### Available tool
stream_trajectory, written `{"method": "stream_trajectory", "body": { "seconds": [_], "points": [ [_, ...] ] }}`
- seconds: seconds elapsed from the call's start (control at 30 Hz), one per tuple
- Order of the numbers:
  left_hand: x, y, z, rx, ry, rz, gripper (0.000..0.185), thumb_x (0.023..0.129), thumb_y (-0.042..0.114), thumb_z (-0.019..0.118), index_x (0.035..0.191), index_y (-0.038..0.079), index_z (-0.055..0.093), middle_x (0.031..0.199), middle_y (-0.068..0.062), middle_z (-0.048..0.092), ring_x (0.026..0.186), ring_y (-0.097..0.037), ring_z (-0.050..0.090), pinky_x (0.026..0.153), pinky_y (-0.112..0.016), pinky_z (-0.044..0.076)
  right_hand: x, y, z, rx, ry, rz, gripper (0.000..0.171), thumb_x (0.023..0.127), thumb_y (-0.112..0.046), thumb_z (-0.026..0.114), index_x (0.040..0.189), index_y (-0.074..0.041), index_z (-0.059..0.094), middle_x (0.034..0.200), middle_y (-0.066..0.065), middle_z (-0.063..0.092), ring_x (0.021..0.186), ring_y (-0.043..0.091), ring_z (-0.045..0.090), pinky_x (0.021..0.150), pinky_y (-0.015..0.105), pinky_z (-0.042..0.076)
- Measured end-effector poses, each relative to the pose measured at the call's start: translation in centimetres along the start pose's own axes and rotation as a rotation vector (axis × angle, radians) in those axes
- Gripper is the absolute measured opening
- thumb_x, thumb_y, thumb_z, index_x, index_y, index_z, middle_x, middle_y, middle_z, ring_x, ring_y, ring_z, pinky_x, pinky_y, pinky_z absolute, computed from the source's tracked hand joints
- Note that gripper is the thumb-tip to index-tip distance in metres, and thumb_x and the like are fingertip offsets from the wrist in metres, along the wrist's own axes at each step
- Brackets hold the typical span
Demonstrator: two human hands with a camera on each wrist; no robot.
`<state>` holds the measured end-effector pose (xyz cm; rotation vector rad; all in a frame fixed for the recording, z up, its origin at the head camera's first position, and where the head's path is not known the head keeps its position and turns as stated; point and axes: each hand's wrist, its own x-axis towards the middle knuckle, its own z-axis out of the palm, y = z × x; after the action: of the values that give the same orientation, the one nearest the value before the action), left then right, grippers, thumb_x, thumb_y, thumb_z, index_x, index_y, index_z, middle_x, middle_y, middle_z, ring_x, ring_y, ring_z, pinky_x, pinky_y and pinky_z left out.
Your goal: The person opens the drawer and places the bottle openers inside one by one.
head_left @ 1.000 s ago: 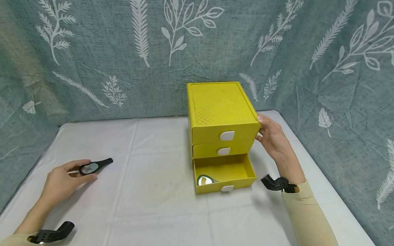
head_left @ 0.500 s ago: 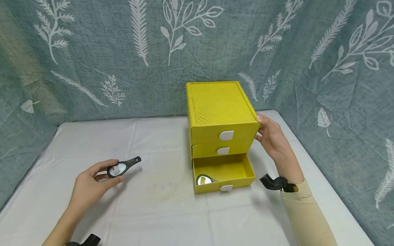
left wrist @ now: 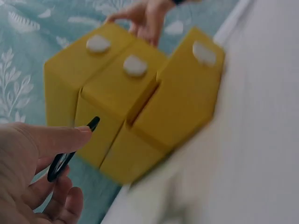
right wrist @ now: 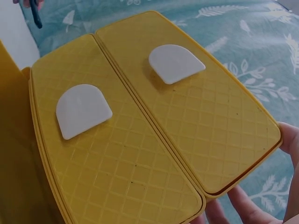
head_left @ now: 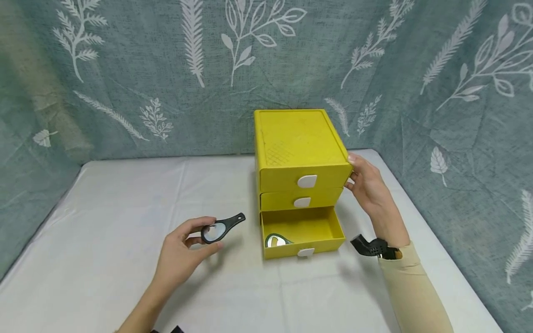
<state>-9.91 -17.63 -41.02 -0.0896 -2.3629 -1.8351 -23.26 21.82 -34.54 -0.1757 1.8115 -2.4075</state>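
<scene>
My left hand [head_left: 181, 252] pinches a small black magnifying glass [head_left: 223, 227] by its lens rim, held above the white table, left of a yellow drawer cabinet [head_left: 300, 138]. Its handle points right, toward the cabinet. In the left wrist view the magnifying glass [left wrist: 70, 151] appears nearly edge-on between thumb and fingers. The bottom drawer [head_left: 308, 229] is pulled out; the two above are closed. A dark-rimmed magnifying glass [head_left: 275, 240] lies in the drawer's front left corner, partly hidden by the front wall. My right hand [head_left: 370, 185] holds the cabinet's upper right front edge.
White pull tabs [head_left: 306, 181] mark the drawer fronts. Behind and beside the white-covered table [head_left: 104, 222] hangs a grey-green leaf-patterned cloth [head_left: 166, 69]. A black strap with a camera [head_left: 376, 248] sits on the right wrist.
My left hand has carried the magnifying glass rightward across the table, close to the cabinet. The right hand, cabinet and pulled-out drawer stay in place.
</scene>
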Motion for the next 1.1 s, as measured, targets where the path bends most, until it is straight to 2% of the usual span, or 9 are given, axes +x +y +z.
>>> {"method": "stream_trajectory", "body": {
  "seconds": [0.13, 0.3, 0.4, 0.5, 0.57, 0.67, 0.9, 1.1],
  "points": [
    [0.6, 1.1, 2.7, -0.054, -0.018, -0.015, 0.049, 0.073, 0.009, 0.089, 0.118, 0.011, 0.068, 0.113, -0.004, 0.065, 0.095, -0.021, 0.061, 0.072, -0.028, 0.054, 0.0, 0.1, 0.0, 0.004, -0.004, -0.009, 0.025, 0.1, -0.03, 0.058, 0.117, -0.014, 0.066, 0.11, 0.002, 0.062, 0.1, 0.02, 0.052, 0.083, 0.037, 0.042],
    [0.9, 2.0, 5.5, -0.091, -0.051, 0.014, 0.046, 0.073, 0.005, 0.088, 0.114, 0.013, 0.069, 0.114, 0.001, 0.066, 0.099, -0.021, 0.059, 0.078, -0.035, 0.054, 0.1, 0.1, -0.1, 0.014, -0.003, -0.014, 0.025, 0.099, -0.03, 0.059, 0.116, -0.014, 0.068, 0.11, 0.002, 0.063, 0.099, 0.02, 0.052, 0.082, 0.036, 0.043],
    [1.0, 2.1, 6.8, -0.074, -0.069, 0.042, 0.046, 0.073, 0.004, 0.088, 0.114, 0.015, 0.069, 0.116, 0.005, 0.066, 0.101, -0.018, 0.059, 0.08, -0.039, 0.053, 0.0, 0.1, -0.1, 0.02, 0.0, -0.011, 0.025, 0.098, -0.03, 0.06, 0.116, -0.014, 0.068, 0.111, 0.003, 0.062, 0.1, 0.02, 0.052, 0.082, 0.036, 0.043],
    [1.1, 2.1, 7.9, -0.047, -0.09, 0.064, 0.046, 0.073, 0.007, 0.088, 0.114, 0.016, 0.069, 0.117, 0.007, 0.065, 0.102, -0.015, 0.058, 0.082, -0.036, 0.052, 0.1, 0.1, -0.1, 0.022, 0.0, -0.007, 0.025, 0.099, -0.029, 0.059, 0.117, -0.014, 0.067, 0.112, 0.003, 0.062, 0.102, 0.021, 0.051, 0.084, 0.037, 0.042],
    [1.2, 2.1, 8.4, -0.03, -0.103, 0.064, 0.046, 0.073, 0.01, 0.088, 0.115, 0.017, 0.069, 0.118, 0.009, 0.064, 0.1, -0.016, 0.058, 0.08, -0.033, 0.052, 0.0, 0.1, -0.1, 0.024, -0.003, -0.003, 0.026, 0.099, -0.029, 0.058, 0.118, -0.014, 0.066, 0.114, 0.003, 0.061, 0.104, 0.022, 0.05, 0.085, 0.038, 0.041],
    [1.4, 2.1, 9.0, -0.006, -0.102, 0.06, 0.047, 0.073, 0.011, 0.089, 0.115, 0.018, 0.069, 0.119, 0.011, 0.064, 0.095, -0.019, 0.059, 0.076, -0.035, 0.053, 0.0, 0.1, -0.1, 0.022, -0.004, -0.001, 0.026, 0.099, -0.029, 0.058, 0.119, -0.014, 0.065, 0.116, 0.003, 0.06, 0.105, 0.022, 0.05, 0.087, 0.039, 0.041],
    [2.0, 1.8, 9.8, 0.037, -0.072, 0.088, 0.05, 0.07, 0.005, 0.09, 0.114, 0.015, 0.069, 0.115, 0.009, 0.065, 0.098, -0.015, 0.058, 0.082, -0.041, 0.051, 0.1, 0.2, -0.1, 0.016, -0.006, -0.009, 0.025, 0.098, -0.03, 0.059, 0.116, -0.014, 0.067, 0.114, 0.003, 0.06, 0.104, 0.022, 0.049, 0.086, 0.039, 0.04],
    [2.0, 1.6, 10.4, 0.089, -0.116, 0.06, 0.058, 0.074, 0.012, 0.088, 0.126, 0.013, 0.064, 0.128, 0.003, 0.059, 0.104, -0.023, 0.058, 0.086, -0.046, 0.051, 0.2, 0.2, -0.1, 0.018, -0.003, -0.006, 0.024, 0.098, -0.03, 0.06, 0.114, -0.014, 0.068, 0.112, 0.003, 0.061, 0.103, 0.021, 0.05, 0.085, 0.038, 0.041]
  ]
}}
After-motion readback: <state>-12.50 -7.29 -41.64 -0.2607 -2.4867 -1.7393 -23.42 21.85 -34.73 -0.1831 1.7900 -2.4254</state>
